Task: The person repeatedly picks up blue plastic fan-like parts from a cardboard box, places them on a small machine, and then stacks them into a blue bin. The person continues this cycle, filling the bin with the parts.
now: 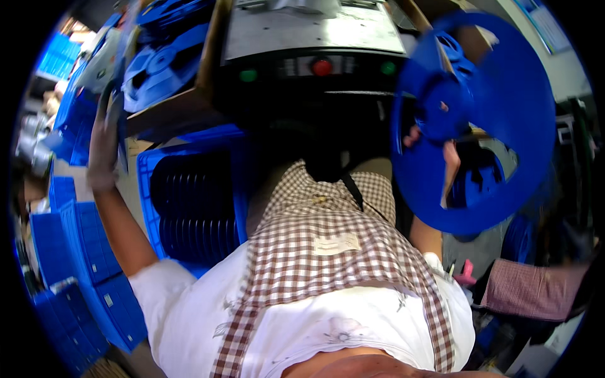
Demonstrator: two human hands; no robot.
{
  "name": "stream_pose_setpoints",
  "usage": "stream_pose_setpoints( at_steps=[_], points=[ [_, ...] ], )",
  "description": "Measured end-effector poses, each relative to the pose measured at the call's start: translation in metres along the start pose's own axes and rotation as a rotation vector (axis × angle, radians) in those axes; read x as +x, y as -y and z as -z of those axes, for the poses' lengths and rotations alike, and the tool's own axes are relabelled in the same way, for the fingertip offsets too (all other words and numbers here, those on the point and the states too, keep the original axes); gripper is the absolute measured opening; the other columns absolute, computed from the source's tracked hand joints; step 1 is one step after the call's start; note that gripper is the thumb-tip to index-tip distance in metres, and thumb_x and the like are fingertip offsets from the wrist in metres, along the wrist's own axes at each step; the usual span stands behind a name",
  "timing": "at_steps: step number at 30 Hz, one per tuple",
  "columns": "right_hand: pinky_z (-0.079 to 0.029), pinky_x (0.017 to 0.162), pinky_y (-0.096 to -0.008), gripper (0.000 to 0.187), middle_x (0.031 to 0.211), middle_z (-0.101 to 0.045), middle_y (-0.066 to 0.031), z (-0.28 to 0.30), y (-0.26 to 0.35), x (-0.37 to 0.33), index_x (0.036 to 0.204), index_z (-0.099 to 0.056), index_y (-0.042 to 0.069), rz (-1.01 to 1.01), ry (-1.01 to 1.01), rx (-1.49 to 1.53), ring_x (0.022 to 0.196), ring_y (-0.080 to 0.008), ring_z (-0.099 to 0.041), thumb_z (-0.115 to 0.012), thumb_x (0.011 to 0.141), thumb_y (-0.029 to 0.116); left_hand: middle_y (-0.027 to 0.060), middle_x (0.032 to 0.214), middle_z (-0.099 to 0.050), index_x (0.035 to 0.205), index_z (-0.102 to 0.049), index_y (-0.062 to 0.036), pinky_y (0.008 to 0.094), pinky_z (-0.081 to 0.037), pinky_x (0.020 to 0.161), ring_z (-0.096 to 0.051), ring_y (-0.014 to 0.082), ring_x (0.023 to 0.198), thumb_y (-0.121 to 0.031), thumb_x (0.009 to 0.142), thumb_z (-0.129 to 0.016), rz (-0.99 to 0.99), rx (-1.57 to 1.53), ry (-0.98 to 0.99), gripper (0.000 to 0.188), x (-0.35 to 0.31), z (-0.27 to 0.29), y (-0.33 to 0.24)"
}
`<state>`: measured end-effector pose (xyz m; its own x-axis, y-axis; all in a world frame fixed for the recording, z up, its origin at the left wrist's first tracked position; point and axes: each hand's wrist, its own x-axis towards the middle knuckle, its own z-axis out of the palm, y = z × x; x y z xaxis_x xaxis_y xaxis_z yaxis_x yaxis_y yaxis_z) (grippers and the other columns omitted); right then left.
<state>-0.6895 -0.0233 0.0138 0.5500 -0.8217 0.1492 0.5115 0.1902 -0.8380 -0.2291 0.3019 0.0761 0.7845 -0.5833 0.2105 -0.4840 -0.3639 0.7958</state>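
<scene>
My right hand grips a large blue plastic reel flange from behind, near its hub. Its fingers show through the cut-out openings, and a fingertip shows in the centre hole. The round face is tilted up toward me, at the right. Out at the left, my left hand is raised, blurred by motion, its fingers along a thin, flat, disc-like piece seen nearly edge-on. What this piece is exactly is too smeared to make out.
A machine with a metal top, green buttons and a red button stands ahead. Cardboard boxes of blue reel parts flank it. Below the left box, a blue crate holds rows of black discs. Stacked blue bins stand left; a pink cloth hangs right.
</scene>
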Motion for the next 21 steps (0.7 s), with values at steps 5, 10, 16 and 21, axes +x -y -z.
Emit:
stream_pose_setpoints(
  at_steps=[5, 10, 16, 21],
  points=[
    [-0.046, 0.076, -0.0310, 0.059, 0.091, -0.055, -0.0085, -0.039, -0.014, 0.020, 0.133, -0.040, 0.005, 0.028, 0.162, -0.223, 0.081, -0.0170, -0.055, -0.049, 0.085, 0.038, 0.0153, 0.121, -0.054, 0.138, -0.039, -0.0073, 0.0313, -0.046, 0.091, -0.055, 0.0254, 0.112, -0.032, 0.094, -0.054, -0.126, -0.557, 0.085, 0.053, -0.113, -0.125, -0.046],
    [-0.042, 0.075, -0.0238, 0.060, 0.092, -0.046, -0.0033, -0.084, -0.016, 0.009, 0.141, -0.037, 0.009, 0.122, 0.308, -0.453, 0.082, -0.0107, -0.050, -0.050, 0.088, 0.033, 0.0150, 0.122, -0.053, 0.139, -0.038, -0.0076, 0.0310, -0.046, 0.091, -0.055, 0.0250, 0.112, -0.031, 0.094, -0.054, -0.050, -1.247, 0.298, 0.053, -0.144, -0.247, -0.129],
    [-0.044, 0.079, -0.0344, 0.067, 0.096, -0.048, -0.0120, -0.077, -0.025, 0.005, 0.136, -0.043, 0.007, 0.245, 0.219, -0.673, 0.088, -0.0211, -0.052, -0.048, 0.086, 0.051, 0.0147, 0.123, -0.052, 0.139, -0.037, -0.0081, 0.0306, -0.046, 0.092, -0.054, 0.0246, 0.113, -0.030, 0.093, -0.055, -0.149, -1.382, 0.300, 0.054, -0.145, -0.285, -0.153],
    [-0.044, 0.080, -0.0350, 0.066, 0.093, -0.048, -0.0117, -0.067, -0.029, 0.003, 0.136, -0.044, 0.009, 0.307, 0.195, -0.694, 0.089, -0.0215, -0.051, -0.047, 0.086, 0.053, 0.0145, 0.124, -0.052, 0.140, -0.036, -0.0084, 0.0303, -0.046, 0.092, -0.054, 0.0242, 0.113, -0.029, 0.093, -0.055, -0.206, -1.351, 0.283, 0.055, -0.138, -0.295, -0.155]
  ],
)
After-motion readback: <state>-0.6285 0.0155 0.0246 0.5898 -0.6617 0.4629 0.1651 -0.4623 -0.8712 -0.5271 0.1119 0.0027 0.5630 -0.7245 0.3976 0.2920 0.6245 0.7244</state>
